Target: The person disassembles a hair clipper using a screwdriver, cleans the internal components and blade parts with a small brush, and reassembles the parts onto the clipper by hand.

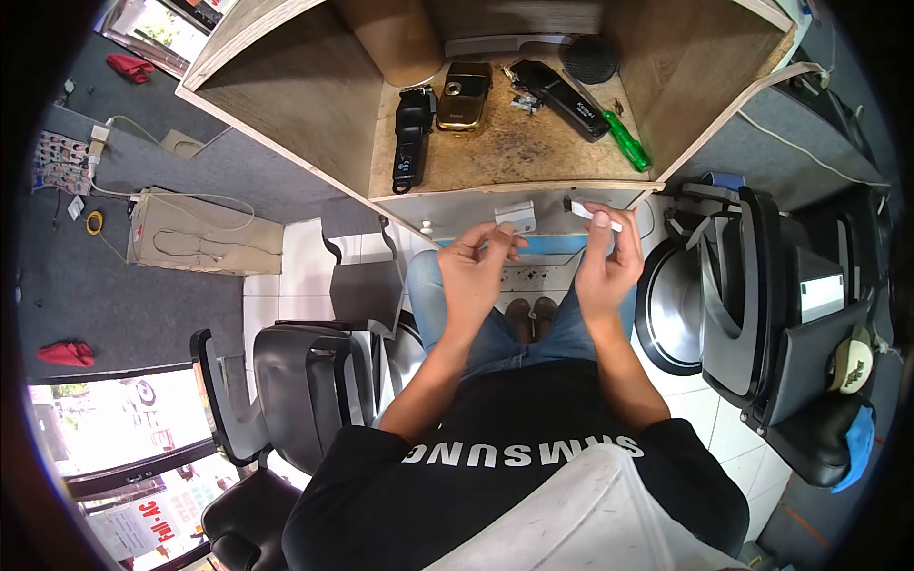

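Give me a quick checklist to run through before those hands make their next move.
1. Metal piece gripped in the left hand: ok, held near the fingertips.
2. Brush gripped in the right hand: ok.
3. Brush touching the metal piece: not ok, they are apart.
4. Metal piece free of hair: cannot tell, too small to see.
5. Screwdriver out of the hands: ok, it lies on the shelf.

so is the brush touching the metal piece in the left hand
Apart: the head view shows an open gap between the brush and the metal piece.
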`<state>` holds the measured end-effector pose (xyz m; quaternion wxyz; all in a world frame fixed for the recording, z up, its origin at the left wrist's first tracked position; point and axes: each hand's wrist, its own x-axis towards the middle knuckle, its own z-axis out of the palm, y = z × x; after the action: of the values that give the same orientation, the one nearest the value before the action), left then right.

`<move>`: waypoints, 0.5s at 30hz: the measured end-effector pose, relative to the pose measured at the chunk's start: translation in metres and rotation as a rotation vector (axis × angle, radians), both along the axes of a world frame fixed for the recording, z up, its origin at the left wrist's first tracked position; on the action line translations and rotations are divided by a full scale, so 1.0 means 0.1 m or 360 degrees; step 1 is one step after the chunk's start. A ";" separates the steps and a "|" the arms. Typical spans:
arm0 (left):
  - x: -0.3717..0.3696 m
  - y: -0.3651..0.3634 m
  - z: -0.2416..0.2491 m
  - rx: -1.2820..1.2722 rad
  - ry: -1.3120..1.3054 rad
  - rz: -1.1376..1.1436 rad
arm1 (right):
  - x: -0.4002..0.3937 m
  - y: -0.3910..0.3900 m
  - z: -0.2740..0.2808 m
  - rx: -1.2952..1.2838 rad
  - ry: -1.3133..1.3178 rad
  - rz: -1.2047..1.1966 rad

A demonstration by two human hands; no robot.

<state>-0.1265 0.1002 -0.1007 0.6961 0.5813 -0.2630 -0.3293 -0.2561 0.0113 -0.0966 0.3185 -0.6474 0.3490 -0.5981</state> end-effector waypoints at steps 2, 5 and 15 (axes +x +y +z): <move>0.09 -0.01 -0.03 -0.0148 0.0269 -0.0100 | -0.07 0.01 0.02 -0.0071 -0.0024 0.0022; 0.16 -0.02 0.02 -0.0234 0.0842 -0.0384 | -0.06 0.02 0.05 0.0009 -0.0003 0.0265; 0.22 0.01 -0.05 -0.0098 0.1456 -0.1024 | 0.01 -0.10 0.32 0.0347 0.0475 0.1048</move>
<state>-0.1048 0.1013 -0.1061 0.6202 0.2489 -0.1078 -0.7360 -0.2554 0.0014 -0.0648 0.5065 -0.7671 0.2264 -0.3220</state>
